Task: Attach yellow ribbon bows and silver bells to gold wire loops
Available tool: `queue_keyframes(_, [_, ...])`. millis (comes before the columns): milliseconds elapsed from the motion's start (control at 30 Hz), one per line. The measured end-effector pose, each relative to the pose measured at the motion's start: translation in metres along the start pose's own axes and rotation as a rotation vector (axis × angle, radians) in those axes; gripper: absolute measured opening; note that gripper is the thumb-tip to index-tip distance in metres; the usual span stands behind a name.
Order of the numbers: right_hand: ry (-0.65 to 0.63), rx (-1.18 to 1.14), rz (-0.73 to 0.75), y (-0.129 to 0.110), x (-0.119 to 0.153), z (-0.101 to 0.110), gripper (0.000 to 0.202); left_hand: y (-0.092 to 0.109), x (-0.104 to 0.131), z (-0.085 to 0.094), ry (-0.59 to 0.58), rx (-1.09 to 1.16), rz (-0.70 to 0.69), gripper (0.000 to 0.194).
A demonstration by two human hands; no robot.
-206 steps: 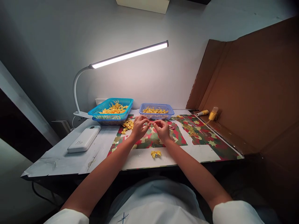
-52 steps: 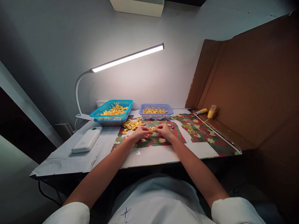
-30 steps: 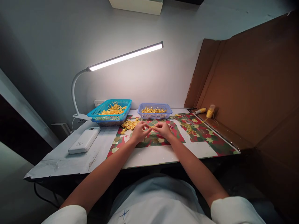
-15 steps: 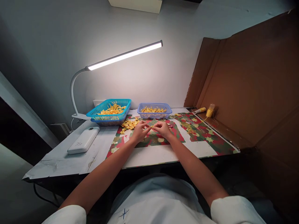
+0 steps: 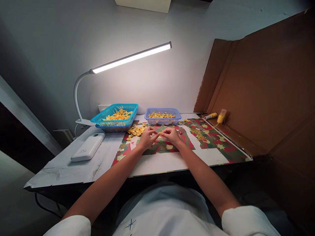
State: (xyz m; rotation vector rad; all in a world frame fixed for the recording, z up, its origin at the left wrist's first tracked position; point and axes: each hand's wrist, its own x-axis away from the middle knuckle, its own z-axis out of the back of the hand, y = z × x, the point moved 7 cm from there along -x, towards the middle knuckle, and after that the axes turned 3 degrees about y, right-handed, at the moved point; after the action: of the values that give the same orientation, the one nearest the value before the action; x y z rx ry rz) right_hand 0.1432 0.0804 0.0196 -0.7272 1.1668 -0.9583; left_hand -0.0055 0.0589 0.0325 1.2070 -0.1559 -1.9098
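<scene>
Over the patterned sheet, my left hand (image 5: 147, 137) and my right hand (image 5: 172, 135) face each other with their fingertips nearly touching. Both are pinched on a thin gold cord (image 5: 160, 133), parts of which loop below the fingers. Anything else between the fingertips is too small to make out. Just left of my left hand lies a loose pile of gold ribbon bows (image 5: 136, 131). A small pink object (image 5: 179, 132), partly hidden, shows beside my right hand. Farther right rests a tangle of gold cord (image 5: 199, 134).
Behind the hands stand a teal basket (image 5: 135, 113) of gold ribbon pieces, stacked on another basket, and a purple basket (image 5: 178, 117) of gold pieces. A white power bank (image 5: 88, 147) and desk lamp (image 5: 77, 91) are left. Yellow bottles (image 5: 221, 118) sit by the cardboard wall (image 5: 258, 91).
Both hands keep almost the same place and pinch. The cord between them has shifted very slightly; nothing else has visibly moved.
</scene>
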Motion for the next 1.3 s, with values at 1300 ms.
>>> queue_keyframes(1300, [-0.022, -0.060, -0.013, -0.006, 0.002, 0.000, 0.021, -0.007, 0.000, 0.002, 0.063, 0.124, 0.113, 0.019])
